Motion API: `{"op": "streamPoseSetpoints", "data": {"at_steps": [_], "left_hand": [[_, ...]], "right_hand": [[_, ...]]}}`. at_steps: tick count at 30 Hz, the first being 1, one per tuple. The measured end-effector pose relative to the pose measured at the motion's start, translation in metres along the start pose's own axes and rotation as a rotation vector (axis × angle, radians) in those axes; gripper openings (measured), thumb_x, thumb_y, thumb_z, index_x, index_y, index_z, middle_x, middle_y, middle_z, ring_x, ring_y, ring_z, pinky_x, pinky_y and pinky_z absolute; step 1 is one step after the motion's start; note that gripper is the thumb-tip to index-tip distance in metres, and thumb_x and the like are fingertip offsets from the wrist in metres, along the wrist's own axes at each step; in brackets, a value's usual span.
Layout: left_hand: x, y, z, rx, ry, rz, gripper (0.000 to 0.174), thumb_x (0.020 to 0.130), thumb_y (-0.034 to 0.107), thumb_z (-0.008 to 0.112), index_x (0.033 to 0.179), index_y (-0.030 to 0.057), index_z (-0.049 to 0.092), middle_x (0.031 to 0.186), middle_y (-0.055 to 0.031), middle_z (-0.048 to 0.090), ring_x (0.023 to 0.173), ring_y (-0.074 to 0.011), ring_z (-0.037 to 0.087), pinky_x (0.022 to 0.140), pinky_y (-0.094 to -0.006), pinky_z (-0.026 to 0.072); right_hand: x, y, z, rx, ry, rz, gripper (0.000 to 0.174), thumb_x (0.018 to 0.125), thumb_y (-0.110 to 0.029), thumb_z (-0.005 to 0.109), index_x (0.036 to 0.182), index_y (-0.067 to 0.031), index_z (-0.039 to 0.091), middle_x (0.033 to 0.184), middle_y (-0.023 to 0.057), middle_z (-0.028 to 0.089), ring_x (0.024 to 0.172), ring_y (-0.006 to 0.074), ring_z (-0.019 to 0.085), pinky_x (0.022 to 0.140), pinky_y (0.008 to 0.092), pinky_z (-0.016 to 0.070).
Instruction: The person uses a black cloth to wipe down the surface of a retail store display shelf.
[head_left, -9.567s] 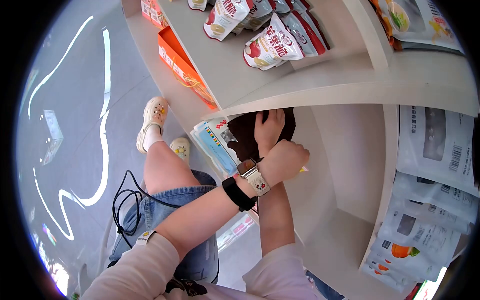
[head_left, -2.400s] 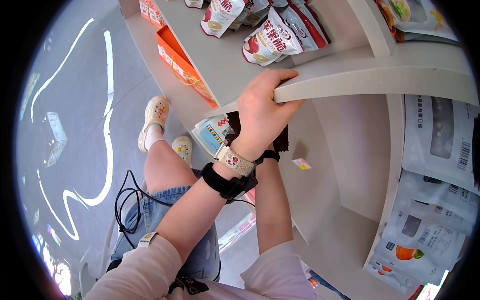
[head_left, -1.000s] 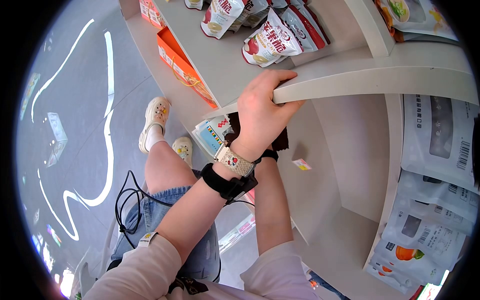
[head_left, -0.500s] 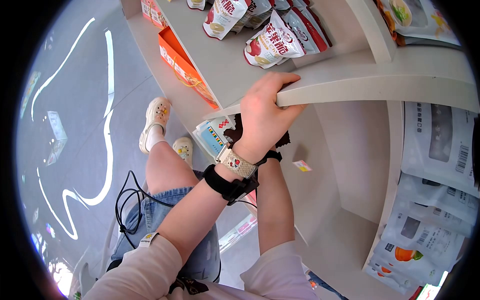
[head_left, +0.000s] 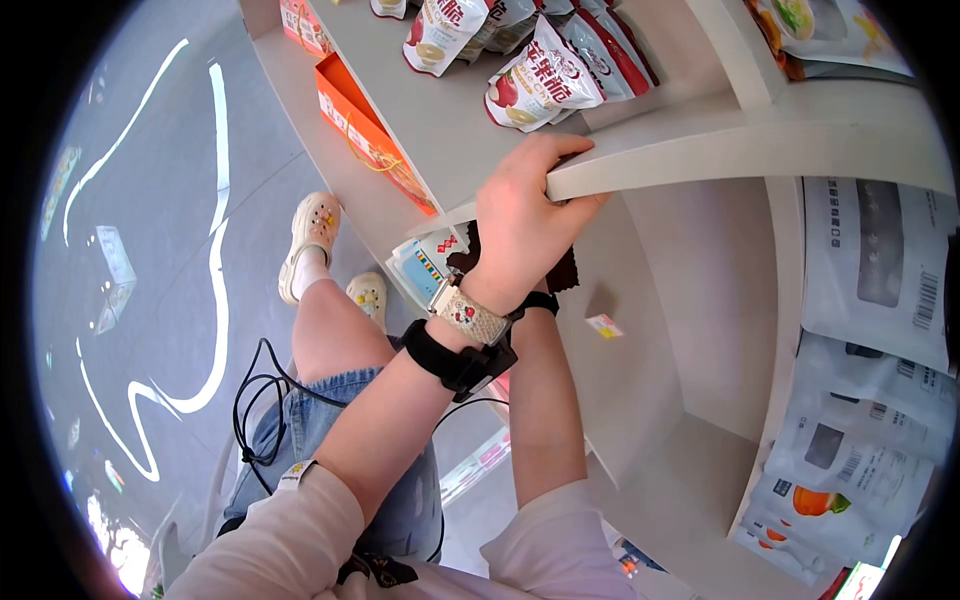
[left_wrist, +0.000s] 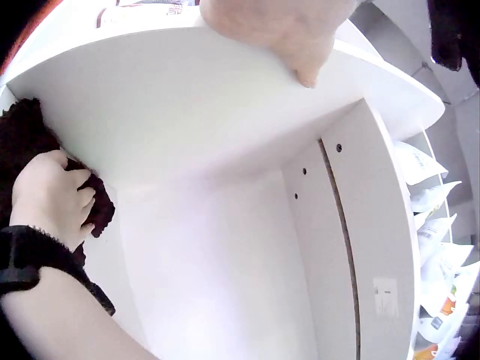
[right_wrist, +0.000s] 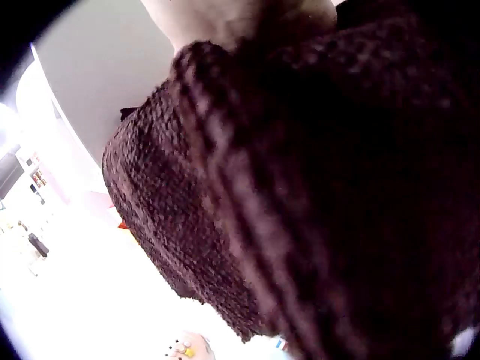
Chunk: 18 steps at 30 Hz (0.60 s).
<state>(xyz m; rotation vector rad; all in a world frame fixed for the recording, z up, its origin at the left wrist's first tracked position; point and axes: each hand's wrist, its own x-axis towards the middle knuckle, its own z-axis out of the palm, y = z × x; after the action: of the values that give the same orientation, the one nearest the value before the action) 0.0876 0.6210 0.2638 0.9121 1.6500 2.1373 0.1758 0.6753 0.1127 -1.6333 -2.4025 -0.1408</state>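
Note:
My left hand (head_left: 525, 225) grips the front edge of the pale shelf board (head_left: 720, 160), fingers over the top and thumb underneath. Part of that hand (left_wrist: 281, 34) also shows at the top of the left wrist view. Below the board, my right hand (left_wrist: 56, 195) holds a bunched dark brown cloth (left_wrist: 26, 131) against the compartment's side, fingers bent into it. In the head view the left hand covers the right one, and only edges of the cloth (head_left: 566, 272) show. Folds of cloth (right_wrist: 165, 202) fill most of the right wrist view.
Apple-chip pouches (head_left: 545, 85) stand on the upper shelf, near an orange box (head_left: 365, 135). White-and-blue packs (head_left: 425, 268) sit beside the cloth. A small price tag (head_left: 603, 326) lies in the lower compartment. Grey bags (head_left: 870, 260) line the right side. A black cable (head_left: 260, 420) hangs by the leg.
My left hand has gone from beside the right wrist up to the shelf edge, where it stays. The cloth has shifted slightly under the right hand, which is now covered in the head view.

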Motion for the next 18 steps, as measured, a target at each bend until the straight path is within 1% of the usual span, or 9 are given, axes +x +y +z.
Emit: {"op": "streamPoseSetpoints", "data": {"at_steps": [3,6,7,8,9,14,17,18], "left_hand": [[0.000,0.005,-0.002,-0.007,-0.029,-0.065,0.027,0.071,0.015,0.071,0.091,0.0009,0.060,0.083,-0.0092,0.064,0.075,-0.0155,0.060,0.069,-0.0270,0.0473],[-0.003,0.010,-0.003,-0.031,-0.036,-0.125,0.029,0.068,0.019,0.072,0.091,0.0052,0.060,0.085,-0.0089,0.061,0.073,-0.0235,0.061,0.065,-0.0306,0.0483],[-0.003,0.011,-0.004,-0.029,-0.035,-0.133,0.030,0.070,0.021,0.072,0.092,0.0044,0.060,0.085,-0.0093,0.061,0.074,-0.0225,0.061,0.065,-0.0300,0.0480],[-0.004,0.011,-0.004,-0.043,-0.036,-0.145,0.031,0.070,0.022,0.072,0.092,0.0041,0.060,0.085,-0.0094,0.061,0.074,-0.0222,0.061,0.066,-0.0300,0.0480],[-0.005,0.013,-0.004,-0.055,-0.038,-0.156,0.031,0.070,0.022,0.072,0.093,0.0038,0.060,0.085,-0.0095,0.061,0.074,-0.0218,0.060,0.066,-0.0299,0.0479],[-0.006,0.014,-0.010,-0.024,-0.045,-0.124,0.031,0.071,0.021,0.071,0.093,0.0025,0.060,0.085,-0.0102,0.061,0.075,-0.0212,0.060,0.067,-0.0296,0.0475],[-0.009,0.011,-0.006,-0.025,0.016,-0.086,0.028,0.071,0.019,0.071,0.091,0.0021,0.061,0.084,-0.0107,0.061,0.075,-0.0219,0.059,0.067,-0.0295,0.0473],[-0.009,0.010,-0.004,-0.031,0.018,-0.071,0.028,0.070,0.018,0.071,0.090,0.0023,0.061,0.084,-0.0106,0.061,0.074,-0.0222,0.059,0.066,-0.0295,0.0472]], "right_hand": [[-0.005,-0.005,-0.008,0.025,-0.064,0.055,0.070,0.083,-0.045,0.044,0.138,-0.0105,0.018,0.142,0.0126,0.022,0.132,0.0243,0.019,0.106,0.0480,0.0141],[-0.025,-0.007,-0.013,-0.090,-0.069,-0.024,0.073,0.081,-0.046,0.047,0.137,-0.0085,0.020,0.141,0.0158,0.023,0.132,0.0282,0.020,0.105,0.0495,0.0147],[-0.031,-0.009,-0.019,-0.031,-0.055,-0.036,0.076,0.078,-0.048,0.050,0.137,-0.0084,0.022,0.140,0.0179,0.023,0.131,0.0294,0.020,0.105,0.0501,0.0153],[-0.035,-0.004,-0.005,-0.010,-0.074,-0.044,0.076,0.078,-0.048,0.050,0.137,-0.0085,0.022,0.140,0.0185,0.023,0.131,0.0294,0.020,0.105,0.0504,0.0148],[-0.040,0.008,0.020,0.014,-0.094,-0.050,0.077,0.078,-0.048,0.050,0.137,-0.0086,0.022,0.140,0.0190,0.023,0.131,0.0294,0.020,0.105,0.0506,0.0143],[-0.035,0.005,0.012,0.010,-0.134,-0.056,0.073,0.081,-0.045,0.048,0.138,-0.0094,0.018,0.141,0.0196,0.020,0.133,0.0292,0.016,0.105,0.0516,0.0118],[-0.026,0.012,0.017,0.040,-0.172,-0.071,0.072,0.082,-0.044,0.046,0.138,-0.0095,0.017,0.142,0.0185,0.017,0.133,0.0287,0.015,0.105,0.0519,0.0116],[-0.020,0.017,0.023,0.008,-0.145,-0.085,0.072,0.082,-0.044,0.046,0.138,-0.0094,0.017,0.143,0.0182,0.017,0.133,0.0285,0.015,0.105,0.0521,0.0117]]}}
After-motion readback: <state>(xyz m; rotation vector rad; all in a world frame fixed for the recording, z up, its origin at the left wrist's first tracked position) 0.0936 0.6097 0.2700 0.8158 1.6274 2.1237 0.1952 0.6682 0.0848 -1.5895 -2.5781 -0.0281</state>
